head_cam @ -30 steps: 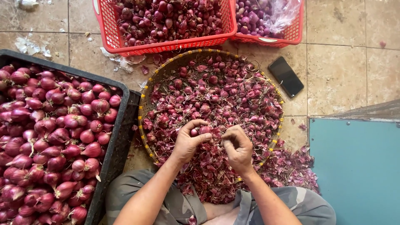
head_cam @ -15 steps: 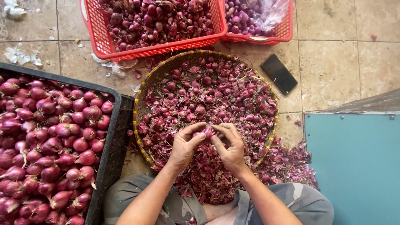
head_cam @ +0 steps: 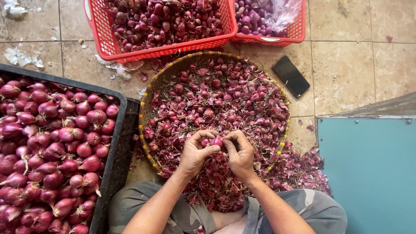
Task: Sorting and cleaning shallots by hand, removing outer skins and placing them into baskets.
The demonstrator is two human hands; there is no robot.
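Overhead view of two bare hands working over one round woven tray (head_cam: 149, 93) heaped with shallot skins and unpeeled bulbs too many to count. One shallot (head_cam: 216, 141) sits between the hands, above the near half of the tray: the left hand (head_cam: 196, 152) curls about it from the left, thumb pressed to its lower side, and the right hand (head_cam: 239, 151) closes in from the right, fingertips pinching its top. Both hands are nearly closed, each gripping the same bulb. Two red plastic baskets lie beyond the tray: a larger basket (head_cam: 130, 54) filled with dark shallots, and a smaller basket (head_cam: 271, 41) holding paler purple bulbs and a clear plastic bag. One black crate (head_cam: 115, 156), full of shallots, stands just to the left of the tray. One dark phone (head_cam: 290, 76) lies face up on the tiled floor (head_cam: 346, 65) to the right of the tray, and one teal panel (head_cam: 368, 173) fills the lower right corner.
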